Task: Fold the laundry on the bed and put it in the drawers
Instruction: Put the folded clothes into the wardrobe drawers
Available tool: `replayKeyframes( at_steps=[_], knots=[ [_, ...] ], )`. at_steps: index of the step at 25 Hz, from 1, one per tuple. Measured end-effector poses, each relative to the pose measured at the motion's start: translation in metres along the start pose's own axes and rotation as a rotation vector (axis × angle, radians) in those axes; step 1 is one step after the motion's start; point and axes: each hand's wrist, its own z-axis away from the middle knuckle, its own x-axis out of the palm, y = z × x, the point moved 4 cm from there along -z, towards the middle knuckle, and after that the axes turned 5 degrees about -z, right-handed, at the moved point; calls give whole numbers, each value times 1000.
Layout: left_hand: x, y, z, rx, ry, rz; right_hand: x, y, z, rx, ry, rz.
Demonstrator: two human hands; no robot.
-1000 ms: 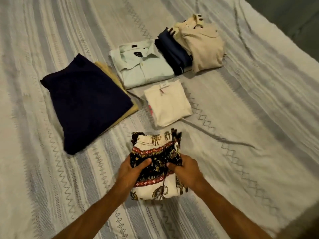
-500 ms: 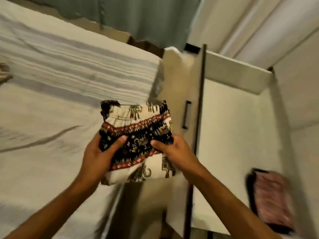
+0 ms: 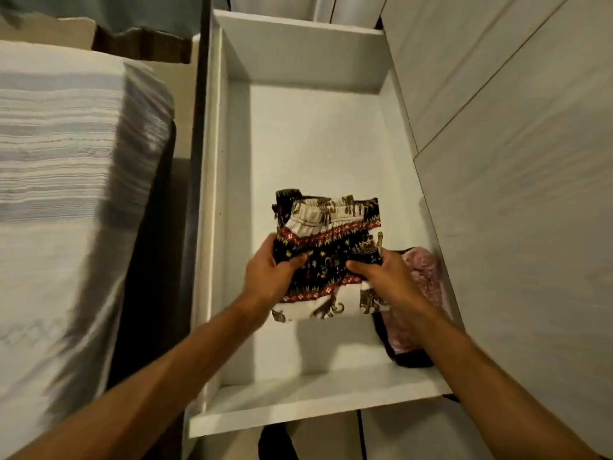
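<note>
Both grips closed on the folded black-and-cream elephant-print cloth garment [image 3: 326, 257]: left hand [image 3: 270, 272] at its left edge, right hand [image 3: 386, 277] at its right (thumbs on top). Garment held over the open white wooden drawer [image 3: 315, 144], beside a folded pink garment [image 3: 423, 270] in the drawer's right corner. Striped bed [image 3: 59, 161] to the left.

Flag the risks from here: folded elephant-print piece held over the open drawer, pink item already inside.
1. The elephant-print garment is pinched at its middle by the left hand and right hand; its loose lower edge could unfold on release.
2. It overlaps the pink garment at the drawer's right side; it may land half on that item and tilt.
3. The view is motion-blurred, so whether it already touches the drawer floor is unclear.
</note>
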Motion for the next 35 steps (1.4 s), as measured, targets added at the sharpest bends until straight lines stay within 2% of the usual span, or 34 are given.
replayKeyframes(
  at_steps=[3,6,10,13,15,17,19,22,24,27,31,35],
  knots=[
    [36,-64,-16,-171,-15,-104,-8,75,-29,160,-34,53],
    [55,-122,-25,-296,-73,-257,-14,144,-41,355,-100,217],
    [56,-166,-31,-475,-87,-168,-20,176,-40,346,8,360],
    [45,-171,-24,-496,-108,-163,-10,166,-38,311,-30,562],
    [35,-152,-19,-456,-57,-102,-12,139,-40,236,46,746],
    [12,-113,-15,-334,11,69,-5,91,-42,52,216,850],
    [-24,-67,-10,-164,-8,230,17,32,-41,-89,245,773],
    [-98,-17,13,39,-5,325,84,-51,-21,-97,93,419],
    [-149,-7,33,67,56,386,136,-98,1,-161,-19,239],
    [-255,-23,84,62,227,459,240,-155,45,-307,-175,165],
    [-419,-106,177,-23,545,565,405,-184,101,-321,-432,218],
    [-573,-225,253,-141,890,764,580,-161,161,-214,-780,407]
  ],
)
